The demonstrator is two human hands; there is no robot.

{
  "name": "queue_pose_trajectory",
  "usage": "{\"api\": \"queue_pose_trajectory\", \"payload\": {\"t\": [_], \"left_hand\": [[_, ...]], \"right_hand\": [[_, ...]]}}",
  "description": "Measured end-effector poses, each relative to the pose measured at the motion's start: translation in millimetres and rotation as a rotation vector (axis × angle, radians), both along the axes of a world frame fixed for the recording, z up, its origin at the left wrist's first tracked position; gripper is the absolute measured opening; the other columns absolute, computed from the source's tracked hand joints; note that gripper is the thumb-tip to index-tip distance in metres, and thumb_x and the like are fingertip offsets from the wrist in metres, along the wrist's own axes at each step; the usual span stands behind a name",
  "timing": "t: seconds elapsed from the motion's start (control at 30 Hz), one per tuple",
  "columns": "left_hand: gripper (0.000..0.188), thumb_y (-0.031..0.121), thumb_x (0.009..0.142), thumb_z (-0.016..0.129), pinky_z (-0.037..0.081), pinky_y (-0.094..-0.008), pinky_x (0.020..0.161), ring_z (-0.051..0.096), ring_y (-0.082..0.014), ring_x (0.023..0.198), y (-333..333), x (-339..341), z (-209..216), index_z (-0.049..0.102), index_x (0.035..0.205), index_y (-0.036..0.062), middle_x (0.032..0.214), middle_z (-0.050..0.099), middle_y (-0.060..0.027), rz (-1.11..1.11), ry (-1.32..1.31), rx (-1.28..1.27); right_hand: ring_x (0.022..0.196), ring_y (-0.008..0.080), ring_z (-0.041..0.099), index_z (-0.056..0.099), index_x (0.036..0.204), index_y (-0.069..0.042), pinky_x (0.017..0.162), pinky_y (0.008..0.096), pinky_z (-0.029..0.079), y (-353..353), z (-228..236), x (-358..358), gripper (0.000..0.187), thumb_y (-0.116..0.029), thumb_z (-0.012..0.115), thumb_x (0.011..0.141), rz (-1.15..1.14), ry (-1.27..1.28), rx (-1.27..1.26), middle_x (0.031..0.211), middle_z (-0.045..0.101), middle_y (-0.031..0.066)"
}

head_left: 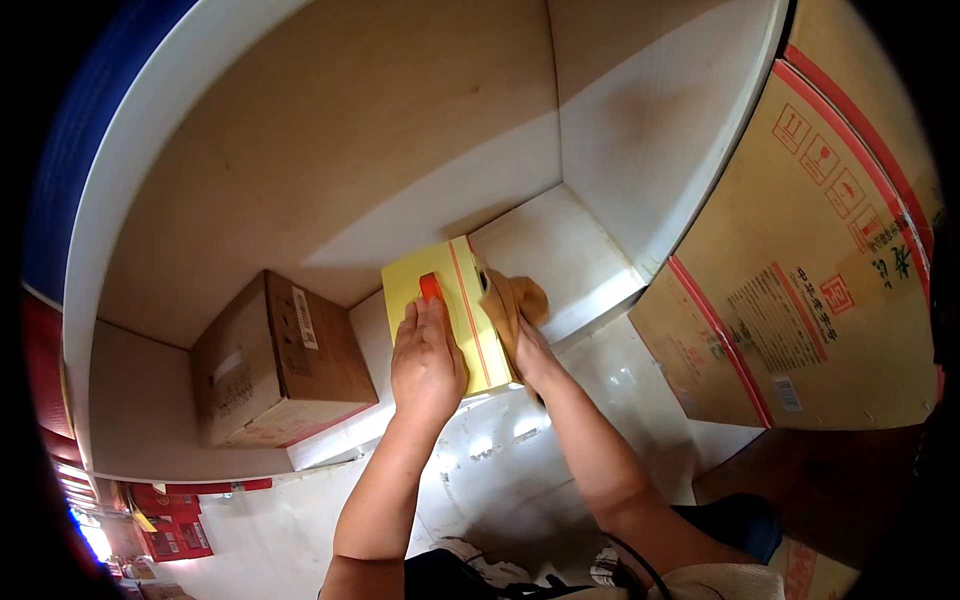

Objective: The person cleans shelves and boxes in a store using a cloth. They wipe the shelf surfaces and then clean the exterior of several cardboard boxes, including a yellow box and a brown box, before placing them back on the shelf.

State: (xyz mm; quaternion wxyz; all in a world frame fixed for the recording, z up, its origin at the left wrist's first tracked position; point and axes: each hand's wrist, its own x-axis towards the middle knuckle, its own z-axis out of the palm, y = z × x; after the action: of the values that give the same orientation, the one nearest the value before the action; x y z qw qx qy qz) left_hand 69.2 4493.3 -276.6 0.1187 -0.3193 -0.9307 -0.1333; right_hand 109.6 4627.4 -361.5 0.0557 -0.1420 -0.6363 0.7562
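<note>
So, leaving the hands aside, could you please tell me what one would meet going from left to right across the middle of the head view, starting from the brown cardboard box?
Brown cardboard box → yellow box → brown cloth → large carton.

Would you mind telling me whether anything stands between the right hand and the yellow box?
Yes: a brown cloth lies between the right hand and the right side of the box. It hides the fingertips, so whether any touch the box directly cannot be told.
</note>
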Motion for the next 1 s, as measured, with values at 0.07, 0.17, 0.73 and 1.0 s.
{"api": "queue_pose_trajectory", "payload": {"t": [0.07,0.17,0.73,1.0], "left_hand": [[0.042,0.008,0.081,0.047,0.038,-0.0429,0.095,0.048,-0.0415,0.111,-1,-2,2,0.044,0.119,-0.0086,0.116,0.051,-0.0267,-0.025,0.006,-0.037],[0.043,0.009,0.08,0.048,0.039,-0.0428,0.094,0.048,-0.0405,0.111,-3,-5,6,0.044,0.119,-0.0081,0.116,0.051,-0.0265,-0.06,0.023,-0.084],[0.024,0.016,0.077,0.062,0.044,-0.0419,0.086,0.048,-0.0422,0.107,-6,0,18,0.057,0.097,0.0042,0.136,0.029,-0.0271,-0.21,-0.098,0.038],[0.041,0.043,0.065,0.067,0.042,-0.0418,0.088,0.048,-0.0329,0.108,-23,-27,65,0.059,0.08,0.005,0.116,0.053,-0.01,-0.511,-0.01,-0.427]], "right_hand": [[0.125,0.029,0.035,0.032,0.135,-0.01,0.099,0.0311,0.029,12,-7,-38,0.073,-0.062,0.024,0.086,0.045,-0.08,0.097,0.133,0.039,0.0174],[0.119,0.0328,0.041,0.039,0.131,-0.012,0.095,0.0306,0.033,27,-7,-82,0.08,-0.07,0.021,0.08,0.045,-0.037,0.151,0.129,0.044,0.018],[0.125,0.0274,0.033,0.03,0.133,-0.001,0.102,0.0318,0.025,-58,-43,79,0.048,-0.029,0.036,0.095,-0.325,0.125,-0.05,0.134,0.035,0.0168],[0.12,0.0212,0.031,0.028,0.131,0.0,0.102,0.0307,0.022,-81,-31,53,0.049,-0.027,0.042,0.094,-0.487,0.253,-0.283,0.132,0.029,0.0121]]}}
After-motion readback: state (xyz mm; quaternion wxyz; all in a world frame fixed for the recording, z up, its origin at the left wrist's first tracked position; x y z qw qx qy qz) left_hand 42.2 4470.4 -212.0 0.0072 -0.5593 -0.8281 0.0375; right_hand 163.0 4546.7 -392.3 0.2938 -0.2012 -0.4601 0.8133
